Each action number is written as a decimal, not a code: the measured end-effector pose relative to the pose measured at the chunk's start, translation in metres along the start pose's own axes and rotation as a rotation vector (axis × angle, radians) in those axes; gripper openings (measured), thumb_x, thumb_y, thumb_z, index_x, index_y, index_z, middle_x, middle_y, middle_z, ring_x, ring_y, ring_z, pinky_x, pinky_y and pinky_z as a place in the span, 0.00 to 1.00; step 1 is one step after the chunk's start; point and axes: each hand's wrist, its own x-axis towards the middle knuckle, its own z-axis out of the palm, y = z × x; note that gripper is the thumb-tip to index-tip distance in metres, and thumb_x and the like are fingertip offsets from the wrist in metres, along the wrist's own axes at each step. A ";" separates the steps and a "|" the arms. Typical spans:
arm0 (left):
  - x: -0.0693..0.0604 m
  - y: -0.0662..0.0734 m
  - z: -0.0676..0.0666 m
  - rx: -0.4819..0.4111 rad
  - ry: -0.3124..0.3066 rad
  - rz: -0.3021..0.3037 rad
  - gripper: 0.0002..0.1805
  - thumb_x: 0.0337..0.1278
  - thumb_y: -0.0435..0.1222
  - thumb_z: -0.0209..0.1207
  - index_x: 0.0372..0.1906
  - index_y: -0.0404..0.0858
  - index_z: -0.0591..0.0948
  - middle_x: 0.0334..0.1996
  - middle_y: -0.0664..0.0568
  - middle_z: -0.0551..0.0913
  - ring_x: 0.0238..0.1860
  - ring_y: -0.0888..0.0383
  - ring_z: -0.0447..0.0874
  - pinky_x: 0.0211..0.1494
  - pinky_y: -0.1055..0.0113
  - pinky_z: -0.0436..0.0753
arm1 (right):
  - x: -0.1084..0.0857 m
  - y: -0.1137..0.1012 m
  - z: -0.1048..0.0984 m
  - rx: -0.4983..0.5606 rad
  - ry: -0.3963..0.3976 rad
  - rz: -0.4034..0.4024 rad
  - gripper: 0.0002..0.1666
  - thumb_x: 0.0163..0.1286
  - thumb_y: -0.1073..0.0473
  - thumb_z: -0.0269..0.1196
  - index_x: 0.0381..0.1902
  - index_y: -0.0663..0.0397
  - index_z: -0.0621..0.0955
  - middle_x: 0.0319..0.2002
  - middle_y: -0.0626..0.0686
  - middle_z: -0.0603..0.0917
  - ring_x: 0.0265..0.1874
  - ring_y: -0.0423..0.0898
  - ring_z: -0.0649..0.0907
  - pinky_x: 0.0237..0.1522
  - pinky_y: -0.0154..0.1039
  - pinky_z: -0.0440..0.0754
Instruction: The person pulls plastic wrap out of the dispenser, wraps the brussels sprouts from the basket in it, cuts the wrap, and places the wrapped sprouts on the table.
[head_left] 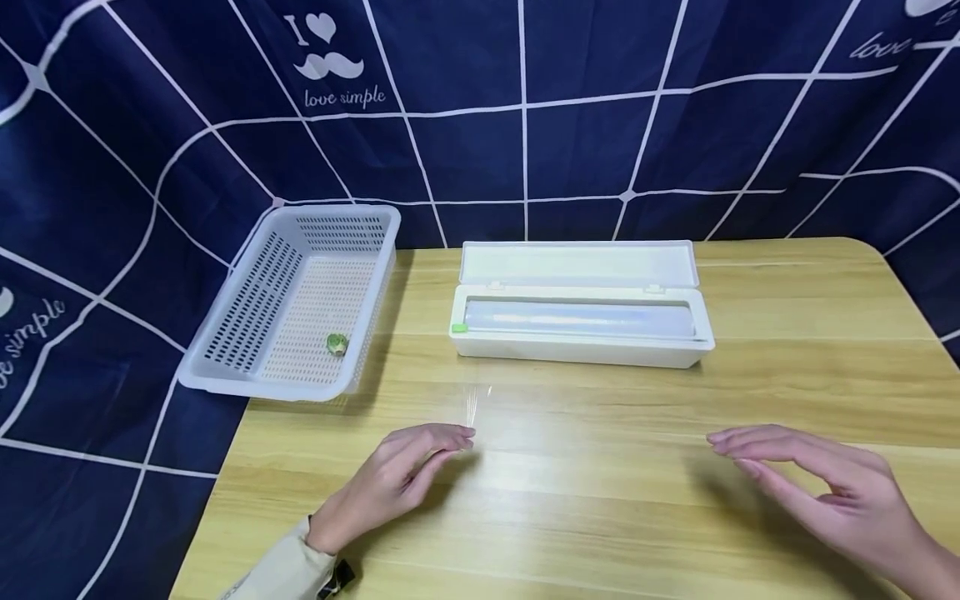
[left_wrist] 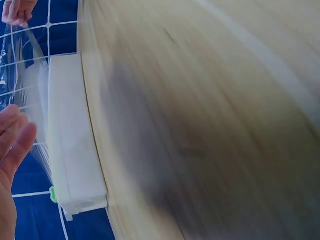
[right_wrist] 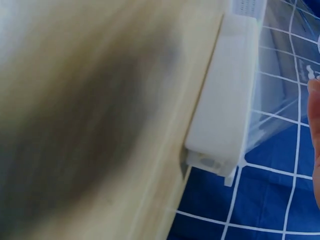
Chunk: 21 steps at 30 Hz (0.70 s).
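A clear sheet of cling film (head_left: 472,406) stretches from the white dispenser box (head_left: 577,351) toward me. My left hand (head_left: 405,467) pinches its left side between thumb and fingers. On the other side my right hand (head_left: 840,492) holds the film with thumb and fingers brought close; the transparent edge there is hard to see. In the left wrist view the film (left_wrist: 35,95) spans between both hands, in front of the box (left_wrist: 75,130). The box lid (head_left: 577,263) is raised, and a roll of film (head_left: 577,318) lies inside.
Left of the box stands a white perforated basket (head_left: 262,389) holding one small green Brussels sprout (head_left: 337,344). A green slider (head_left: 460,328) sits at the box's left end. Behind the wooden table (head_left: 810,333) hangs a dark blue cloth (head_left: 585,150) with white lines.
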 end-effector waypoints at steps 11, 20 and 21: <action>-0.006 -0.001 -0.004 0.171 -0.143 0.073 0.11 0.86 0.28 0.48 0.47 0.29 0.81 0.53 0.39 0.86 0.57 0.47 0.89 0.64 0.64 0.85 | -0.020 0.003 0.001 -0.019 -0.105 0.060 0.13 0.80 0.68 0.67 0.46 0.81 0.87 0.53 0.67 0.90 0.63 0.49 0.85 0.68 0.31 0.76; -0.014 -0.005 -0.004 0.129 -0.218 0.078 0.04 0.70 0.25 0.67 0.45 0.33 0.85 0.46 0.48 0.88 0.57 0.46 0.88 0.70 0.58 0.81 | -0.039 0.010 -0.008 -0.149 -0.201 0.100 0.15 0.84 0.60 0.65 0.47 0.71 0.90 0.53 0.60 0.90 0.62 0.46 0.84 0.68 0.29 0.75; -0.014 -0.005 -0.004 0.131 -0.230 0.075 0.05 0.70 0.26 0.68 0.45 0.34 0.85 0.47 0.48 0.88 0.57 0.47 0.87 0.71 0.59 0.81 | -0.041 0.011 -0.009 -0.179 -0.210 0.100 0.16 0.84 0.59 0.65 0.47 0.69 0.90 0.52 0.59 0.90 0.62 0.45 0.84 0.68 0.29 0.75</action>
